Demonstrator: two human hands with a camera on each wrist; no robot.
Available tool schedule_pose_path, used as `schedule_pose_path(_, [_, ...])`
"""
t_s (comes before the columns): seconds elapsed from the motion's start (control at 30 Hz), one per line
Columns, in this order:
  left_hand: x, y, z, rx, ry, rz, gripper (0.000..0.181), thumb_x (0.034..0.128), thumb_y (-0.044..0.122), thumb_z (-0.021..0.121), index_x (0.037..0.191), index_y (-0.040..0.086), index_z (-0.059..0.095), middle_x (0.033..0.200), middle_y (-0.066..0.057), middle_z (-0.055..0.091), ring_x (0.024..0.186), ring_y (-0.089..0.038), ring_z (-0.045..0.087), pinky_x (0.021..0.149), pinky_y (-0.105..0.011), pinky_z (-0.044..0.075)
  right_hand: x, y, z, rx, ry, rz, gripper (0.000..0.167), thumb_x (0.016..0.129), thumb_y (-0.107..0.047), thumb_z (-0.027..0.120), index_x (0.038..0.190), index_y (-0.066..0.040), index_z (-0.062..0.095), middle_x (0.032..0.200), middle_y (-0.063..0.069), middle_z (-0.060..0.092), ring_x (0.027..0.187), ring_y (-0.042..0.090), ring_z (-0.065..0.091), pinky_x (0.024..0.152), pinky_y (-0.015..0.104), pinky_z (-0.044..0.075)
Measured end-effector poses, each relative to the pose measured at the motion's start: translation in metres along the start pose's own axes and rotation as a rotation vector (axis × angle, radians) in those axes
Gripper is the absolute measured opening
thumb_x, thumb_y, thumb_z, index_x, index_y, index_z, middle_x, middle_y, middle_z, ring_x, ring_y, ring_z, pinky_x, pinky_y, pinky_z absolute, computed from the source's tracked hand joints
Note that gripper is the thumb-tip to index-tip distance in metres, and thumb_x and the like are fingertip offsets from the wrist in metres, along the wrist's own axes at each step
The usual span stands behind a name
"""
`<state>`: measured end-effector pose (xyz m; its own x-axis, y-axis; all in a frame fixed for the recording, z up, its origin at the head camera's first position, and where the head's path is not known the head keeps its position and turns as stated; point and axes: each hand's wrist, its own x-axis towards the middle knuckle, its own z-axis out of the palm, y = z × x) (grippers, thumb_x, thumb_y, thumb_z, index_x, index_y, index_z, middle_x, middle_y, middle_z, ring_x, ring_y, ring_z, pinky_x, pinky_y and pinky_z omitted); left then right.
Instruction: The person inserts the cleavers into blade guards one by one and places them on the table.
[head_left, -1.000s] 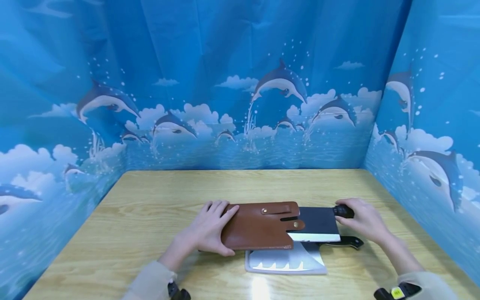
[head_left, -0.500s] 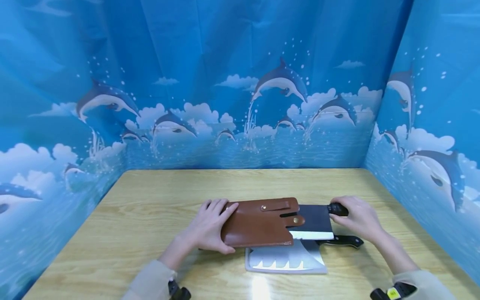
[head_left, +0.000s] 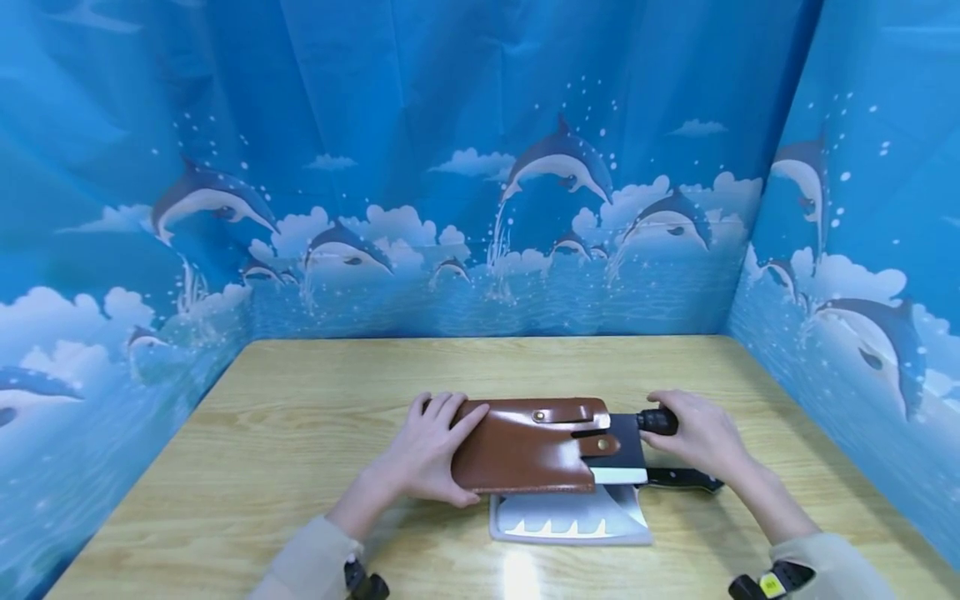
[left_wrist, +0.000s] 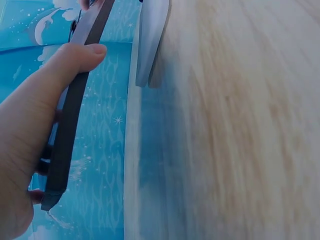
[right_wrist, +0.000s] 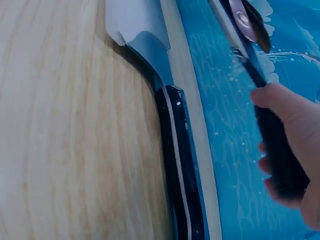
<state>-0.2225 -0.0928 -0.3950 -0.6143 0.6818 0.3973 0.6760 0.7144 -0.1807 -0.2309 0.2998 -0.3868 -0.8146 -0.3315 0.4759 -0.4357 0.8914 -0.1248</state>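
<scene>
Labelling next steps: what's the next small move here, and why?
Probably slide the cleaver a little further into the brown sheath: part of its blade shows outside, though less than a moment ago. The left hand holds the sheath and the right hand grips the cleaver's handle.

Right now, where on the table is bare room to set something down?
Bare table stretches left of the left hand and beyond the brown sheath, up to the blue curtain. Crowded: between that hand and the right hand, with sheath, cleaver and second knife.
</scene>
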Motion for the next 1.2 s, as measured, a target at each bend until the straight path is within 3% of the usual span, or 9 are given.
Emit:
schedule_pose_path(0.1, [-0.002,0.000,0.001,0.004,0.018,0.012,0.110,0.0515,0.075,0.063,0.140,0.014,0.040,0.125,-0.016,0.046,0.114,-0.030,0.043,0.092,-0.056,0.032,-0.001,0.000,-0.002,0.040,-0.095,0.068,0.049,0.067,-0.034,0.080,0.103,-0.004,0.065,0.094,0.012,0.067,0.077,0.026,0.061,0.058,0.039,0.047])
schedule_pose_path(0.17, [-0.004,0.000,0.002,0.003,0.026,0.018,0.109,0.0513,0.075,0.063,0.140,0.015,0.041,0.125,-0.016,0.046,0.114,-0.030,0.043,0.092,-0.056,0.032,-0.001,0.002,-0.004,0.132,-0.161,0.096,0.050,0.069,-0.035,0.079,0.105,-0.003,0.065,0.095,0.011,0.066,0.078,0.023,0.061,0.061,0.037,0.047])
schedule_pose_path(0.33, [-0.010,-0.003,0.004,-0.010,0.053,0.018,0.109,0.0497,0.074,0.065,0.139,0.015,0.042,0.126,-0.017,0.047,0.114,-0.032,0.044,0.093,-0.056,0.033,-0.004,0.014,-0.010,0.529,-0.292,0.206,0.049,0.078,-0.024,0.074,0.116,0.003,0.058,0.099,0.014,0.061,0.072,0.021,0.057,0.059,0.033,0.049])
schedule_pose_path(0.47, [-0.012,-0.004,0.002,-0.032,0.044,0.006,0.110,0.0506,0.074,0.066,0.140,0.014,0.040,0.127,-0.017,0.046,0.115,-0.031,0.043,0.096,-0.053,0.032,-0.008,0.020,-0.014,0.724,-0.306,0.279,0.045,0.084,-0.018,0.068,0.120,0.006,0.054,0.097,0.018,0.058,0.063,0.026,0.057,0.054,0.034,0.049])
schedule_pose_path(0.63, [-0.014,-0.007,0.001,-0.034,0.018,-0.004,0.112,0.0518,0.074,0.066,0.141,0.013,0.038,0.129,-0.019,0.045,0.118,-0.032,0.042,0.099,-0.048,0.031,-0.008,0.016,-0.016,0.738,-0.272,0.281,0.041,0.086,-0.018,0.066,0.119,0.005,0.056,0.102,0.019,0.059,0.069,0.027,0.060,0.061,0.035,0.050])
schedule_pose_path(0.83, [-0.015,-0.010,0.002,-0.008,0.021,0.008,0.112,0.0499,0.075,0.065,0.139,0.012,0.041,0.125,-0.018,0.046,0.114,-0.031,0.043,0.094,-0.048,0.032,-0.007,0.013,-0.011,0.763,-0.238,0.255,0.039,0.085,-0.014,0.066,0.117,0.006,0.057,0.103,0.020,0.059,0.066,0.022,0.060,0.059,0.034,0.050])
schedule_pose_path(1.03, [-0.015,-0.012,0.001,0.004,0.039,0.026,0.112,0.0494,0.076,0.064,0.139,0.012,0.041,0.125,-0.018,0.047,0.112,-0.031,0.044,0.092,-0.048,0.033,-0.005,0.007,-0.010,0.768,-0.236,0.271,0.039,0.085,-0.015,0.066,0.117,0.005,0.057,0.102,0.019,0.060,0.065,0.018,0.059,0.060,0.032,0.049])
schedule_pose_path(1.2, [-0.011,-0.012,0.000,0.011,0.045,0.037,0.112,0.0504,0.077,0.063,0.140,0.013,0.039,0.125,-0.018,0.046,0.112,-0.031,0.043,0.091,-0.048,0.034,0.001,0.000,-0.008,0.802,-0.246,0.294,0.041,0.085,-0.016,0.066,0.119,0.004,0.057,0.105,0.020,0.060,0.069,0.023,0.060,0.063,0.034,0.050])
